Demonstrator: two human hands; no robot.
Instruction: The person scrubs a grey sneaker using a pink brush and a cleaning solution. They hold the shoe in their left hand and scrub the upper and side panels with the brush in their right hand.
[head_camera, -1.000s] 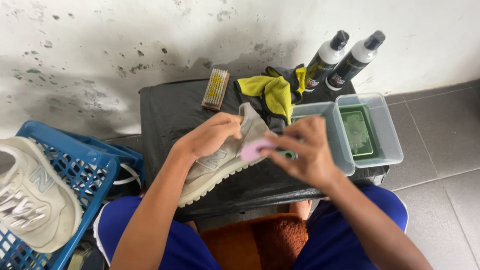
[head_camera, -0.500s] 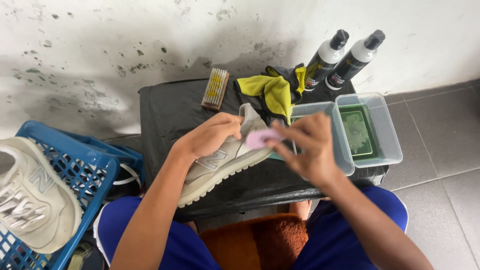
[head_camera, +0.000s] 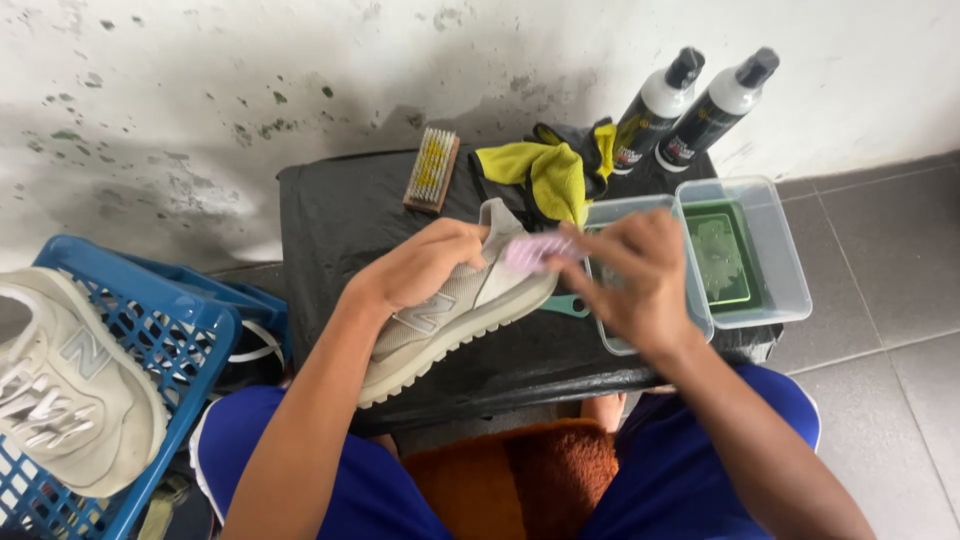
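Since the earlier frame, our right hand (head_camera: 640, 270) has carried the pink brush (head_camera: 540, 250) up to the heel of the shoe (head_camera: 455, 310). Our left hand (head_camera: 425, 265) clamps that shoe on the bench (head_camera: 340, 210); its long axis runs lower-left to upper-right, toward the brush-gripping right hand.

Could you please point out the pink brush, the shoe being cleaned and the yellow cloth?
pink brush (head_camera: 535, 250): head view, on the pink body showing between the two hands.
shoe (head_camera: 450, 320): head view, on the grey side panel.
yellow cloth (head_camera: 555, 180): head view, on the middle yellow fold.
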